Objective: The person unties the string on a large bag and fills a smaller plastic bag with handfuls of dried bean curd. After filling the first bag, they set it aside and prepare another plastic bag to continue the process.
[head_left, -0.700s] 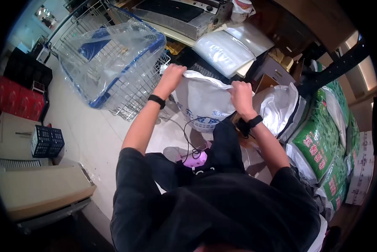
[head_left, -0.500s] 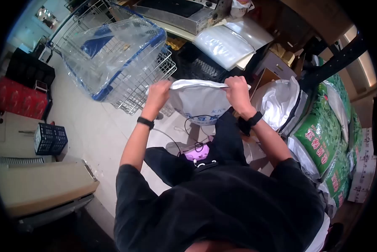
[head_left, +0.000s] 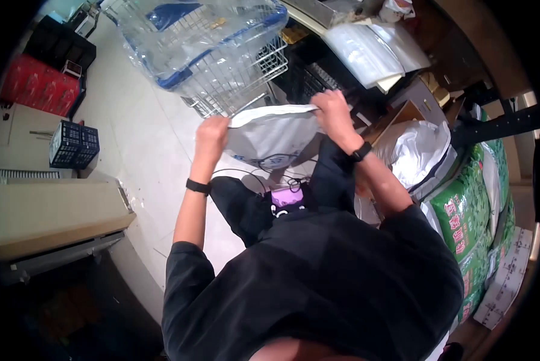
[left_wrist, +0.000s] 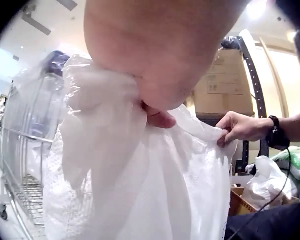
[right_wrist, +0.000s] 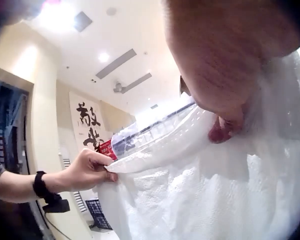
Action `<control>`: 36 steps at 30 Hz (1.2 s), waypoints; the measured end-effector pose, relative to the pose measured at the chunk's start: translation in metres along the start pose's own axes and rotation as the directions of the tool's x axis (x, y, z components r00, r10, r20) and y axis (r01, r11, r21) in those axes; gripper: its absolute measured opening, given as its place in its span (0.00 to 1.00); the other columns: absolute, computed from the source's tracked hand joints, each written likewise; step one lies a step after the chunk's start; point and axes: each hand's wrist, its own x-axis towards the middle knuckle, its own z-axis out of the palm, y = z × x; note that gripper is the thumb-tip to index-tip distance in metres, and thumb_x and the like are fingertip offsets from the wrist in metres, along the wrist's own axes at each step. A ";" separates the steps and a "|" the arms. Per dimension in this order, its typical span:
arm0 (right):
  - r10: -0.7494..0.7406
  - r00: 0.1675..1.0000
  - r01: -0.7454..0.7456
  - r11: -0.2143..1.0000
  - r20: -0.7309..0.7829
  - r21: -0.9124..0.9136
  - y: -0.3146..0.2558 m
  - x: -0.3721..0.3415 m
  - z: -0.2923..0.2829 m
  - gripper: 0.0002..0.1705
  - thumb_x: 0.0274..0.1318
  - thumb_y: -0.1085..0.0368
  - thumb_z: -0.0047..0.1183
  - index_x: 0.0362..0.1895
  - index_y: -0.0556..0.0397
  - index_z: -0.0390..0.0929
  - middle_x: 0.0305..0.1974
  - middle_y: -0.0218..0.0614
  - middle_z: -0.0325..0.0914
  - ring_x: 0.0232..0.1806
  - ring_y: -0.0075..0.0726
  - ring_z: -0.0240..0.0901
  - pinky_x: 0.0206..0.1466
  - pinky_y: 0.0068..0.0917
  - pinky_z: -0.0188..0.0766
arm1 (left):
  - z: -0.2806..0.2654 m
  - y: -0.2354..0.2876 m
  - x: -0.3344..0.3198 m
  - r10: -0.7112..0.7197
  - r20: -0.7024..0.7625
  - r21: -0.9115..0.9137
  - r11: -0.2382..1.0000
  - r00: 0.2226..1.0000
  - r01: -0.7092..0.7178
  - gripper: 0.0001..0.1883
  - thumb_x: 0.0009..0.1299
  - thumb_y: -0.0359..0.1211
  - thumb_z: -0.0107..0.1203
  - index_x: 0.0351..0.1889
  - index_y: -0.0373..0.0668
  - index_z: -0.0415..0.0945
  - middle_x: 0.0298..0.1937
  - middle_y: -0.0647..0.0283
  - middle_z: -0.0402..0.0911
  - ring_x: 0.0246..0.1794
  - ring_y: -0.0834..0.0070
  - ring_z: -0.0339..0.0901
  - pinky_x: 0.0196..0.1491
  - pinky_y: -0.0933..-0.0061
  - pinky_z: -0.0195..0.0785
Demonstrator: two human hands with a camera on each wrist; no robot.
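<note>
White sack, its mouth stretched between the two hands in front of the person's knees; whether its base meets the floor cannot be told. From left to right: red patterned box; dark crate; wire shopping cart draped with clear plastic, just beyond the sack; left hand, gripping one end of the rim; right hand, pinching the other; open white bag; green printed bags, stacked.

Glaring ceiling lights, black fisheye corners, wrist views softly blurred
</note>
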 end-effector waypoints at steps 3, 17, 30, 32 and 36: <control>-0.113 0.993 0.113 0.994 -0.028 0.012 -0.016 0.012 0.010 0.09 0.43 0.75 0.62 0.33 0.51 0.81 0.31 0.33 0.77 0.43 0.45 0.72 0.50 0.41 0.66 | -0.008 -0.020 -0.027 -0.057 -0.073 0.060 0.996 0.996 0.062 0.10 0.60 0.24 0.65 0.40 0.41 0.84 0.39 0.55 0.86 0.44 0.54 0.81 0.47 0.54 0.74; 0.059 0.994 -0.068 0.992 0.090 0.103 0.015 0.012 -0.007 0.08 0.54 0.66 0.67 0.38 0.54 0.87 0.34 0.45 0.85 0.39 0.54 0.80 0.48 0.46 0.72 | -0.008 -0.055 -0.097 -0.647 -0.064 -0.602 0.632 0.760 0.488 0.09 0.77 0.28 0.63 0.47 0.30 0.82 0.42 0.58 0.88 0.44 0.74 0.86 0.53 0.72 0.80; 0.093 0.984 -0.098 0.995 0.153 0.021 0.014 0.022 -0.006 0.16 0.54 0.68 0.68 0.49 0.56 0.86 0.41 0.48 0.85 0.47 0.55 0.82 0.54 0.44 0.75 | -0.032 -0.035 -0.107 -0.756 -0.016 -0.873 0.330 0.655 0.359 0.08 0.75 0.29 0.65 0.45 0.30 0.83 0.40 0.56 0.89 0.44 0.69 0.88 0.54 0.68 0.82; 0.072 0.981 -0.062 0.996 0.180 -0.061 0.009 0.022 -0.004 0.22 0.53 0.66 0.69 0.55 0.53 0.85 0.47 0.46 0.85 0.54 0.53 0.81 0.59 0.44 0.72 | -0.029 -0.031 -0.109 -0.764 -0.021 -0.873 0.328 0.645 0.361 0.08 0.75 0.28 0.65 0.45 0.31 0.83 0.41 0.56 0.89 0.45 0.70 0.88 0.54 0.69 0.81; -0.182 0.976 0.203 0.959 0.118 -0.199 -0.092 0.039 -0.014 0.43 0.49 0.61 0.73 0.71 0.45 0.71 0.68 0.39 0.70 0.72 0.51 0.63 0.73 0.50 0.54 | -0.021 -0.021 -0.118 -0.817 -0.059 -0.882 0.312 0.573 0.354 0.07 0.72 0.25 0.67 0.45 0.31 0.84 0.42 0.56 0.89 0.46 0.70 0.87 0.54 0.70 0.80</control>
